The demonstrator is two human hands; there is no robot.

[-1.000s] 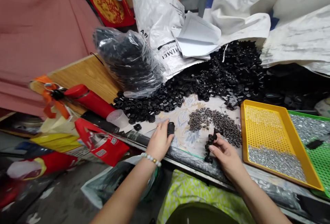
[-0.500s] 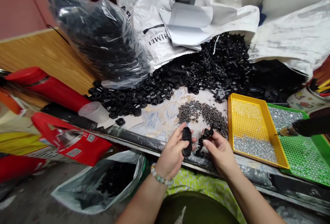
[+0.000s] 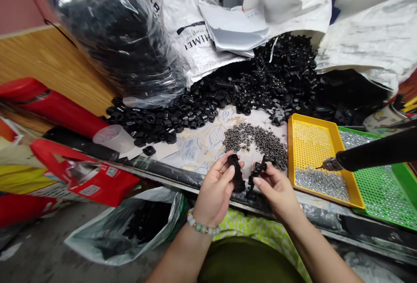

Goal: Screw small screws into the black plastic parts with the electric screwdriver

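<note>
My left hand (image 3: 216,189) grips a small black plastic housing (image 3: 236,177) upright between thumb and fingers, just above the table's near edge. My right hand (image 3: 276,189) pinches a black strip of joined plastic parts (image 3: 257,174) close beside it; the two pieces almost touch. A pile of small dark metal screws (image 3: 257,139) lies on the patterned cloth right behind my hands. Further back spreads a big heap of black plastic parts (image 3: 260,87).
A yellow perforated tray (image 3: 325,144) holds silver screws, and a green tray (image 3: 384,187) sits to its right. A black electric screwdriver (image 3: 368,155) reaches in from the right over the trays. A clear bag of black parts (image 3: 117,40), white sacks and a floor bag (image 3: 130,226) surround the table.
My left hand lifted the black housing off the table at the left and brought it next to the strip in my right hand. The screwdriver came in from the right. The view swung rightwards.
</note>
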